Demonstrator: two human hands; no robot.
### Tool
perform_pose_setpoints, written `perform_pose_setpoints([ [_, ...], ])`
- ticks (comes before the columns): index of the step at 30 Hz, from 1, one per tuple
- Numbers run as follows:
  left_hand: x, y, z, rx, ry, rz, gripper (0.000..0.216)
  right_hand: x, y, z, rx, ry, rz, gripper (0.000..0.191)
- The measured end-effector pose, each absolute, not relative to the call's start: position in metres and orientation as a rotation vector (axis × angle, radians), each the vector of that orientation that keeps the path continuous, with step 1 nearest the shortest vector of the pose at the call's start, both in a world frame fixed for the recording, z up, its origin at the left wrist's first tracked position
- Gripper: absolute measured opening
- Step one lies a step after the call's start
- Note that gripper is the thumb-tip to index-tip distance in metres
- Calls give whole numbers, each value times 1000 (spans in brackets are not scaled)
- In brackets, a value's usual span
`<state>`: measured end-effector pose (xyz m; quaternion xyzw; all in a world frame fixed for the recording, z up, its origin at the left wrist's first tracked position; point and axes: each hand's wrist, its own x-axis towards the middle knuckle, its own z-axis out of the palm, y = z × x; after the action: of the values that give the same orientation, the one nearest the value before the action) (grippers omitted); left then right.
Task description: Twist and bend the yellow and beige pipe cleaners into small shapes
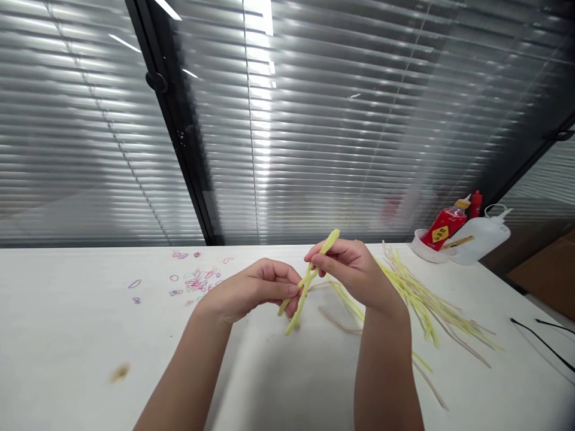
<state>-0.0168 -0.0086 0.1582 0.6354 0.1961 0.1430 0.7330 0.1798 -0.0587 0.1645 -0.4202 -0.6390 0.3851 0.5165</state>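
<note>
Far to the left of the left hand [251, 290], small coloured rubber bands [195, 281] lie scattered on the white table [67, 335]. The left hand is closed, its fingertips pinching the lower part of a yellow-green strip [309, 278]. The right hand [354, 269], just beside it, is also closed and grips the upper part of the same strip, which stands tilted between both hands. Behind and right of the right hand lies a pile of yellow strips [422, 299]. Further right stand a red bottle [444, 226] and a white bottle [483, 236].
</note>
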Motion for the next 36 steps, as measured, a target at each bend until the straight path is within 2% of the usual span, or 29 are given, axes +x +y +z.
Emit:
perform_pose_setpoints([
  [7,-15,-12,161,1486,526,502,7,183,-61,165,-1075,-1498,884,21],
  [18,-9,-29,164,1966,760,916,20,180,-71,170,-1215,-1438,753,28],
  [25,-10,-24,166,1601,558,635,29,173,-75,174,-1199,-1601,521,19],
  [31,-12,-13,158,1133,393,372,20,169,-76,176,-1070,-1708,378,20],
  [36,-7,-8,149,987,209,195,21,169,-74,173,-887,-1733,364,19],
])
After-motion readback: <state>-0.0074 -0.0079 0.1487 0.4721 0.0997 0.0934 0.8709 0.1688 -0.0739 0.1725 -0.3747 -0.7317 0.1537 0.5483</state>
